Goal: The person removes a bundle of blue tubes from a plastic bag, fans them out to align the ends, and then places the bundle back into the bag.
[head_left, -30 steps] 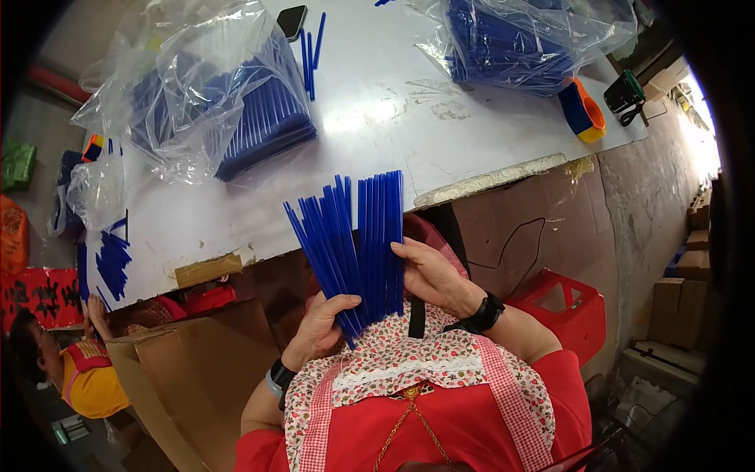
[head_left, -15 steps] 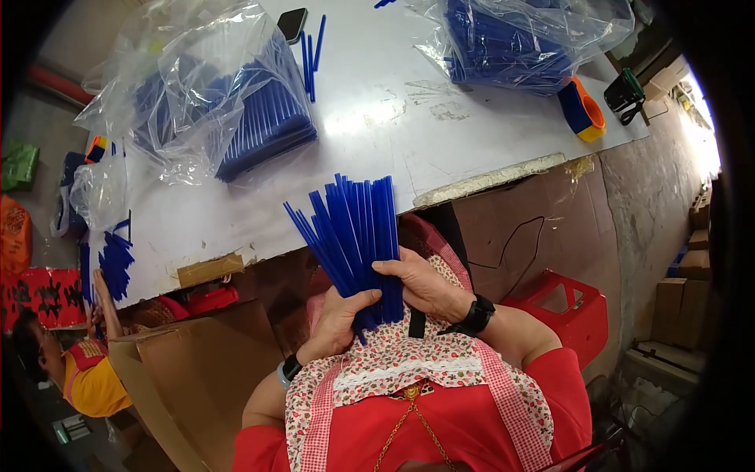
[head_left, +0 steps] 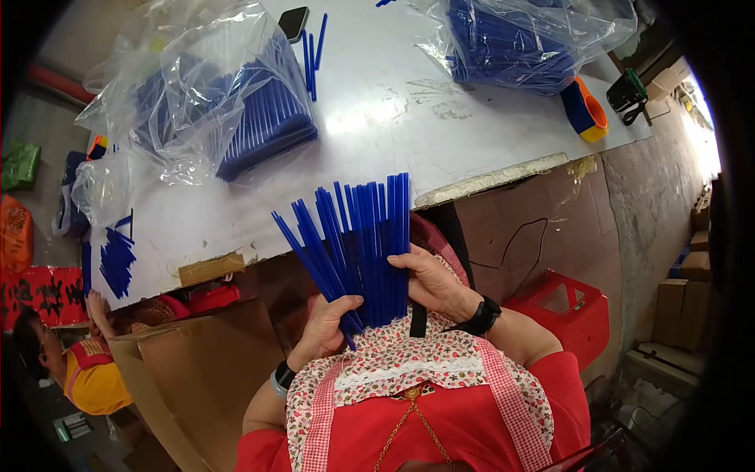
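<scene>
Both-handed, the left hand and right hand grip a fanned bundle of blue sticks (upright) just below the white worktop edge.

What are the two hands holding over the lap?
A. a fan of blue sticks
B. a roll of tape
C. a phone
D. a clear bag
A: both the left hand and right hand grip a spread bunch of blue sticks.

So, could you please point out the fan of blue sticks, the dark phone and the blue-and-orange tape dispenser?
Fan of blue sticks [head_left: 366, 244], head view, middle of fan.
Dark phone [head_left: 293, 22], head view, screen centre.
Blue-and-orange tape dispenser [head_left: 583, 110], head view, its body.
</scene>
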`<state>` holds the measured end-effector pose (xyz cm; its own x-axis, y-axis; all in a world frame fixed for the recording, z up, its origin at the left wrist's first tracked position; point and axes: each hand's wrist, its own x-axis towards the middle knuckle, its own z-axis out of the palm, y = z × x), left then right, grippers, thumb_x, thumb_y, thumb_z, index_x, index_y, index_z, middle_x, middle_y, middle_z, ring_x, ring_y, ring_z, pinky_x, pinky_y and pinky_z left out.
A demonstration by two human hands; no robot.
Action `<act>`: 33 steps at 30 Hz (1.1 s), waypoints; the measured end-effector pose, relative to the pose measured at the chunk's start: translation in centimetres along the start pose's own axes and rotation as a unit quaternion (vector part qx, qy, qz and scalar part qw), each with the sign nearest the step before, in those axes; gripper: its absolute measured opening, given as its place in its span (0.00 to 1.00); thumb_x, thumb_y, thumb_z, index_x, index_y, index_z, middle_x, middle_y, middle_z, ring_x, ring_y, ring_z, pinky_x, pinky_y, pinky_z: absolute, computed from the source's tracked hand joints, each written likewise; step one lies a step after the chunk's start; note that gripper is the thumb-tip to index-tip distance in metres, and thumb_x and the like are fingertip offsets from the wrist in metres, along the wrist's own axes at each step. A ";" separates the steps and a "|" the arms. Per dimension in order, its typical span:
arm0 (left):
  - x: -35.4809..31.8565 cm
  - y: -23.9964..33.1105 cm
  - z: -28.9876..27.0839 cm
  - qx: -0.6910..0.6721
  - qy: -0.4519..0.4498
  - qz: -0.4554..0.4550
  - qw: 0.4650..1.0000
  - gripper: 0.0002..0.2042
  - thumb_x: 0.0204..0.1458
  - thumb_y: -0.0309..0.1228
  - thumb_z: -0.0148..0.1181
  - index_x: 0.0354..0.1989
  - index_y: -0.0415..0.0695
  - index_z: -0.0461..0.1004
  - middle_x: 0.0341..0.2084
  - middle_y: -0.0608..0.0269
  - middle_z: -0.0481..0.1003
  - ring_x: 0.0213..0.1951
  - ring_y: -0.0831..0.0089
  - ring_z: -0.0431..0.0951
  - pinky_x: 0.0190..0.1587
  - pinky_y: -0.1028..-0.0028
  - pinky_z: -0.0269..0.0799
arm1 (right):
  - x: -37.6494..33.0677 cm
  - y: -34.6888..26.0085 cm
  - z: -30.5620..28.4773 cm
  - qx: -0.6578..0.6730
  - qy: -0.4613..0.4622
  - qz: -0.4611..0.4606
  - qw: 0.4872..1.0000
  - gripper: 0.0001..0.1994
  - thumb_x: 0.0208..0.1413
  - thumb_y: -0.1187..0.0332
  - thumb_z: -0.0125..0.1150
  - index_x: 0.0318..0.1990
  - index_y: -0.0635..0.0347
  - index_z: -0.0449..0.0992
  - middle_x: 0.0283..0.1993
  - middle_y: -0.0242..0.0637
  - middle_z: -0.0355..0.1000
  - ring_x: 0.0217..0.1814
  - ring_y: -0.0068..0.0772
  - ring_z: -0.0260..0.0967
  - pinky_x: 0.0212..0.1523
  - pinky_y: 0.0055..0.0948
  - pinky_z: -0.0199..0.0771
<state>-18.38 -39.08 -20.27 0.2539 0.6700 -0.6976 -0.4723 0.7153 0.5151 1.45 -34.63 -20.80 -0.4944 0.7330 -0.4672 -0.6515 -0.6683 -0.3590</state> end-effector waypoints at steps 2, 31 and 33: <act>0.0 0.0 -0.3 0.008 0.000 -0.002 1.000 0.19 0.49 0.17 0.55 0.52 0.35 0.68 0.45 0.55 0.75 0.45 0.66 0.76 0.51 0.66 0.73 | -0.1 0.0 -0.1 0.002 0.001 0.000 1.000 0.18 0.58 0.76 0.48 0.57 0.64 0.65 0.54 0.42 0.69 0.56 0.32 0.68 0.59 0.35 0.68; -1.4 0.8 3.9 -0.058 -0.217 -0.102 0.969 0.23 0.41 0.21 0.64 0.49 0.40 0.68 0.34 0.59 0.75 0.35 0.67 0.77 0.41 0.71 0.74 | -1.1 -3.5 3.0 -0.740 -0.025 -0.478 0.473 0.33 0.60 0.47 0.46 0.66 0.57 0.53 0.67 0.51 0.54 0.70 0.46 0.50 0.70 0.48 0.36; -1.8 2.4 3.9 -0.020 -0.257 -0.152 0.954 0.22 0.40 0.21 0.65 0.48 0.40 0.69 0.34 0.60 0.75 0.34 0.67 0.77 0.39 0.70 0.74 | -2.4 -5.4 3.7 -0.777 -0.068 -0.493 0.384 0.33 0.59 0.47 0.47 0.66 0.56 0.54 0.67 0.51 0.54 0.70 0.46 0.50 0.70 0.48 0.37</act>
<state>-16.69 -37.84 -15.83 0.7599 0.4484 -0.4706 -0.3393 0.8911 0.3012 3.99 -32.31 -14.77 -0.5428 0.6556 0.5249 0.5184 0.7533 -0.4048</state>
